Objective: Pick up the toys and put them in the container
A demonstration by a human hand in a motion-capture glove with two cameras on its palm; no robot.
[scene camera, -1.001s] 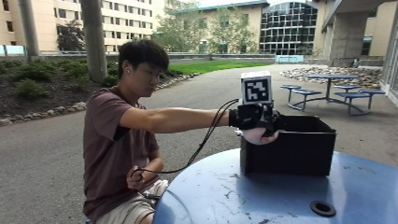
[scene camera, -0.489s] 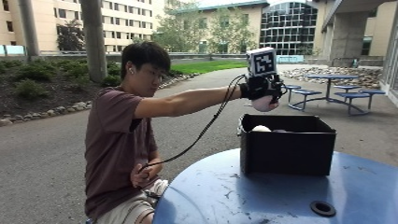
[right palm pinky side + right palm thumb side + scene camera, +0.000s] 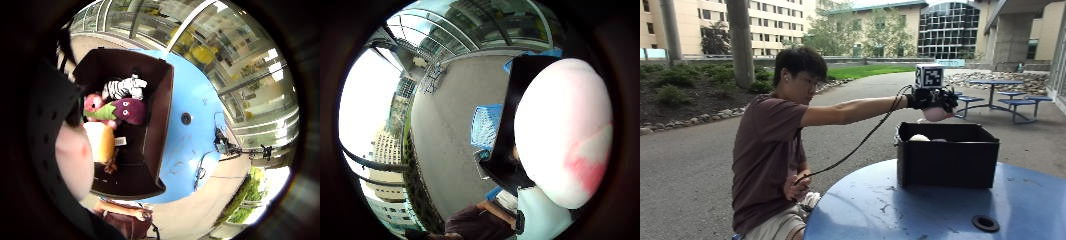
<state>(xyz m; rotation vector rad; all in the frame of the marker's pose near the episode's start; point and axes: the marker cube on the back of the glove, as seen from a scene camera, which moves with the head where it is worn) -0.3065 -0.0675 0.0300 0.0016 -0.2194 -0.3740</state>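
Observation:
My gloved right hand (image 3: 933,102) hovers a little above the near left corner of the black container (image 3: 946,162) on the round blue table (image 3: 906,210). Its bare fingers hang loosely curled, and I see nothing held in them. A pale toy (image 3: 919,137) peeks over the container's rim. The little finger side palm view looks down into the container (image 3: 157,125). A zebra plush (image 3: 124,87), a purple eggplant plush (image 3: 129,111), a pink toy (image 3: 92,103) and a tan toy (image 3: 102,142) lie inside. A pale fingertip (image 3: 565,130) fills much of the thumb side palm view.
The table has a small dark hole (image 3: 985,223) near its front, right of the container. The person sits at the table's left edge, with the bare hand (image 3: 796,187) down by the lap. Picnic tables (image 3: 1003,97) stand far behind.
A second ago the hand was down at the container's rim with a pale toy. It has since risen clear, and the pale toy now lies in the container.

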